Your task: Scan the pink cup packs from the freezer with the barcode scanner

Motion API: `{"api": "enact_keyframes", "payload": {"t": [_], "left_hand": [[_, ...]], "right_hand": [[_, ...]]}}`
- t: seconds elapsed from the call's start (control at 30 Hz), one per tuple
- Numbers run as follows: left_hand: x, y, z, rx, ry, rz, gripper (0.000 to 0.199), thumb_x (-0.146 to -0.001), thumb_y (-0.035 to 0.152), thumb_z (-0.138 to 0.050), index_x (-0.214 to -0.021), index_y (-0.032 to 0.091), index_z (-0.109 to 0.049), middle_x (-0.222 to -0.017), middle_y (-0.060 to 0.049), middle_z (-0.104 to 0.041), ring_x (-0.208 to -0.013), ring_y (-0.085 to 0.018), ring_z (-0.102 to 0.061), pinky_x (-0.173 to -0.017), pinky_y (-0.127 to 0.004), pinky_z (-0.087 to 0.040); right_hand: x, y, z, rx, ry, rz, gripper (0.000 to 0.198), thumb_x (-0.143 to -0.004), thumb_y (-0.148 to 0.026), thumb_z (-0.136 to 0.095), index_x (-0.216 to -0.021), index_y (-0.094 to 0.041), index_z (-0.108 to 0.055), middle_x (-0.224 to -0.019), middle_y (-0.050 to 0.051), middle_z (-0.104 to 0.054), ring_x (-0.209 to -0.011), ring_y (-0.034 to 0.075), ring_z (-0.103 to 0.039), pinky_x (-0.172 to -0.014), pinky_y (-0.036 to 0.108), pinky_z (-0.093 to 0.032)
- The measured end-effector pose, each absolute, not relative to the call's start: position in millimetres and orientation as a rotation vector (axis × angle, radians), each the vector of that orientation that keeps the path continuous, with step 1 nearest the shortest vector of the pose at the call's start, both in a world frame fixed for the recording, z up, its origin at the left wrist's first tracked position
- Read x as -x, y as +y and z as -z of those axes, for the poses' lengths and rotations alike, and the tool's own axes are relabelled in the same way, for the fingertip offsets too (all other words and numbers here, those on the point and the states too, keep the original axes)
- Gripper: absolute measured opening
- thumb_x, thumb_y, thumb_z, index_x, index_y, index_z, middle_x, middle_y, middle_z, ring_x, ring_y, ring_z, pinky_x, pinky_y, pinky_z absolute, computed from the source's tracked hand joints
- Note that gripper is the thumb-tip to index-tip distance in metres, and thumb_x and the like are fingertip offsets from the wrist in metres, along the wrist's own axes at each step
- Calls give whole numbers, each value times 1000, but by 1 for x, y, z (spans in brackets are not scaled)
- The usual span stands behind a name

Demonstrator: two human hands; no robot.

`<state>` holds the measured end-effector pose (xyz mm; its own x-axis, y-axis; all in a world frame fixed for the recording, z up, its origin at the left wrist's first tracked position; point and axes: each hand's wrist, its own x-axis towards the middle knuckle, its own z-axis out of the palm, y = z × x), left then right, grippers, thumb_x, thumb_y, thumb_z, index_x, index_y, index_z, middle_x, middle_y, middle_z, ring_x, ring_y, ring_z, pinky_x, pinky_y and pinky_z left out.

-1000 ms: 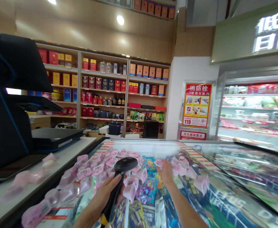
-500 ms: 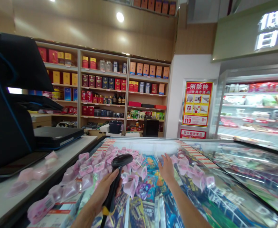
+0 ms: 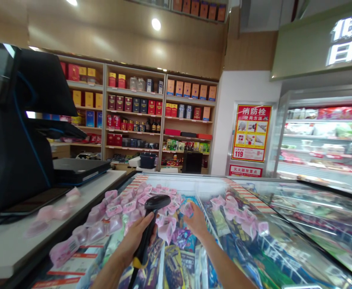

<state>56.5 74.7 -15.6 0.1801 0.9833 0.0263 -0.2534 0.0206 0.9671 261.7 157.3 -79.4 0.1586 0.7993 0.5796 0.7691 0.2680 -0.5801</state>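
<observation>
Two hands stand over a glass-topped chest freezer (image 3: 176, 174). The left hand (image 3: 138, 233) is wrapped around the handle of a black, pistol-shaped plastic barcode scanner (image 3: 149, 224); the handle slopes up from the near edge, its head pointing toward the right edge. The right hand (image 3: 194, 218), the nearer one, pinches a small pink translucent plastic cup (image 3: 187, 208) right of the scanner head, toward the far edge.

Beside 3 stocked shelf bays (image 3: 134, 114), a white wall (image 3: 251, 86) bears 2 red posters (image 3: 252, 133).
</observation>
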Motion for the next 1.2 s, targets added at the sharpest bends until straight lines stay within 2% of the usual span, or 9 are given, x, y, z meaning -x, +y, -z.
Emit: {"api": "enact_keyframes", "payload": {"t": [0.1, 0.23, 0.4, 0.67, 0.87, 1.03, 1.2], "left_hand": [[-60, 75, 16, -1126, 902, -1182, 30, -68, 46, -50, -69, 16, -49, -48, 5, -50, -36, -5, -42, -36, -17, -31], [-63, 75, 16, -1141, 926, -1163, 32, -67, 47, -50, -70, 16, -49, -48, 5, -50, -37, -5, -42, -36, -17, -32], [-67, 74, 16, -1174, 918, -1149, 31, -67, 47, -51, -66, 16, -47, -48, 4, -50, -37, -5, -42, -36, -17, -32], [-64, 70, 13, -1158, 872, -1144, 30, -69, 44, -50, -77, 15, -51, -49, 5, -49, -36, -5, -41, -36, -17, -30], [-61, 72, 15, -1157, 867, -1141, 29, -70, 43, -50, -73, 15, -51, -50, 5, -49, -38, -5, -41, -39, -17, -32], [-57, 72, 16, -1177, 875, -1116, 30, -69, 45, -50, -73, 15, -50, -50, 4, -50, -39, -6, -41, -38, -18, -31], [-56, 70, 13, -1155, 905, -1128, 30, -70, 46, -48, -72, 16, -50, -50, 5, -50, -38, -6, -42, -39, -17, -31]], "right_hand": [[-272, 165, 81, 1454, -1499, 15, 41, -59, -18, -49, -100, -14, -54, -96, 8, -58, -91, 21, -52, -83, 32, -38], [-281, 170, 84, 1408, -1458, 119, 38, -60, -16, -47, -97, -11, -56, -92, 10, -58, -91, 22, -52, -84, 32, -38], [-283, 172, 85, 1311, -1486, 113, 38, -60, -12, -46, -97, -14, -56, -93, 8, -57, -90, 20, -52, -84, 33, -39], [-286, 170, 81, 1252, -1458, 146, 40, -62, -9, -45, -100, -14, -55, -98, 9, -55, -95, 21, -50, -86, 34, -39], [-284, 172, 82, 1263, -1476, 200, 40, -62, -8, -44, -100, -14, -55, -99, 9, -55, -95, 20, -50, -86, 33, -38], [-293, 173, 88, 1426, -1489, 245, 38, -64, -11, -45, -101, -13, -54, -99, 10, -56, -94, 21, -50, -83, 34, -38], [-308, 167, 87, 1756, -1404, 437, 30, -68, -23, -49, -96, -19, -58, -98, 9, -58, -96, 29, -45, -80, 45, -31]]}}
